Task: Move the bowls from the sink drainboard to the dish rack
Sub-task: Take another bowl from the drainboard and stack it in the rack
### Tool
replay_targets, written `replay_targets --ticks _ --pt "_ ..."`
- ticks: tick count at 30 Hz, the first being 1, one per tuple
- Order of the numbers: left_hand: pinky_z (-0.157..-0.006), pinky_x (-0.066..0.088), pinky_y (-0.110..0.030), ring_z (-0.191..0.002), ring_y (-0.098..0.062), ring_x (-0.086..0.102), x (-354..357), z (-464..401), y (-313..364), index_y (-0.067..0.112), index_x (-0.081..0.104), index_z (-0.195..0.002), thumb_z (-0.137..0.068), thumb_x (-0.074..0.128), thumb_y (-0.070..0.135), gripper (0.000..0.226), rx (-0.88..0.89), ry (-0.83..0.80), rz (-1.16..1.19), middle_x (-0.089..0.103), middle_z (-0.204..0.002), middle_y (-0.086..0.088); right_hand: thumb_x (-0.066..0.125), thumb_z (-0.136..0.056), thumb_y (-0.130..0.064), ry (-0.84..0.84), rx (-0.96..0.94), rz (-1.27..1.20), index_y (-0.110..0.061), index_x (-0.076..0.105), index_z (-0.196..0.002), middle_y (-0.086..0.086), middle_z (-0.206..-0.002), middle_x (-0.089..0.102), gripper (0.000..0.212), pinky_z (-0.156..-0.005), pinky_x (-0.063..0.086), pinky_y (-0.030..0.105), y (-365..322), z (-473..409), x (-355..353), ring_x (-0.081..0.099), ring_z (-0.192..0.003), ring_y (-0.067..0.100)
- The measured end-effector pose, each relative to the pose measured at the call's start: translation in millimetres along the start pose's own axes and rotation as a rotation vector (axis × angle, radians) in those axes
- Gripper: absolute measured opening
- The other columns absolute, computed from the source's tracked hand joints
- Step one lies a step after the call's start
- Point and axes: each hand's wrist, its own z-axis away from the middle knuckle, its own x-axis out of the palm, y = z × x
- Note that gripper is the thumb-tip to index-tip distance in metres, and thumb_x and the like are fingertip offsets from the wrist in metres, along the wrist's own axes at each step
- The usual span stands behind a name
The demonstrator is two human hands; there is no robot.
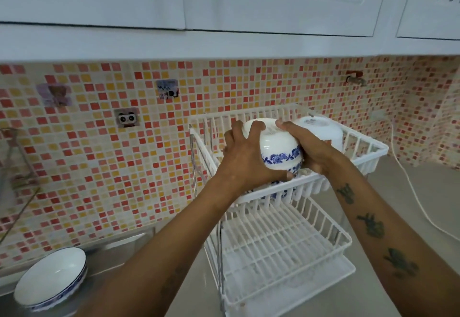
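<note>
Both hands, left hand [245,157] and right hand [307,147], clasp an upturned bowl [276,147] over the dish rack [368,152] top tier; 1 more bowl [51,278] sits on the drainboard [119,249].

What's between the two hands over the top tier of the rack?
In the head view, the upside-down blue-patterned bowls, stacked, sit between the left hand and right hand, both pressed against them.
</note>
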Motion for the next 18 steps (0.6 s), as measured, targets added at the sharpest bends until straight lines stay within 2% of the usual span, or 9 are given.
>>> replay_targets --ticks 3,7,11,14,18 --pt "-0.111 0.037 -0.049 -0.14 -0.033 0.019 1 -3 -2 0.027 0.022 -0.146 -0.057 0.086 0.055 0.113 -0.036 -0.065 -0.01 0.013 -0.15 -0.012 0.067 -0.074 -0.056 0.008 0.033 0.041 -0.027 0.071 -0.095 0.005 -0.096 0.078 0.036 -0.098 0.05 0.052 3 -5 0 0.071 -0.098 0.029" --pt "-0.111 0.037 -0.047 -0.14 -0.033 0.021 3 -6 -4 0.03 0.019 -0.149 -0.057 0.087 0.052 0.116 -0.054 -0.107 -0.004 0.013 -0.15 -0.011 0.071 -0.064 -0.055 0.014 0.057 0.046 -0.025 0.068 -0.106 0.006 -0.103 0.076 0.051 -0.098 0.051 0.05 7 -10 -1 0.07 -0.1 0.028" --pt "-0.105 0.04 -0.042 -0.136 -0.032 0.027 5 -6 -6 0.03 0.017 -0.149 -0.06 0.087 0.048 0.114 -0.058 -0.137 0.0 0.019 -0.145 -0.01 0.068 -0.075 -0.047 0.002 0.073 0.053 -0.024 0.067 -0.106 0.008 -0.105 0.075 0.038 -0.098 0.051 0.048 9 -11 -1 0.07 -0.101 0.028" --pt "-0.105 0.04 -0.043 -0.136 -0.034 0.029 4 -6 -6 0.029 0.016 -0.149 -0.062 0.086 0.047 0.114 -0.06 -0.164 -0.008 0.019 -0.145 -0.012 0.065 -0.081 -0.044 -0.015 0.087 0.076 -0.023 0.066 -0.108 0.009 -0.107 0.074 0.035 -0.099 0.051 0.048 8 -11 1 0.069 -0.102 0.028" --pt "-0.105 0.039 -0.043 -0.137 -0.033 0.028 4 -5 -5 0.027 0.017 -0.149 -0.063 0.086 0.046 0.112 -0.066 -0.175 -0.015 0.018 -0.146 -0.012 0.062 -0.085 -0.041 -0.016 0.091 0.077 -0.024 0.066 -0.101 0.008 -0.107 0.074 0.024 -0.099 0.05 0.047 7 -9 2 0.068 -0.102 0.027"
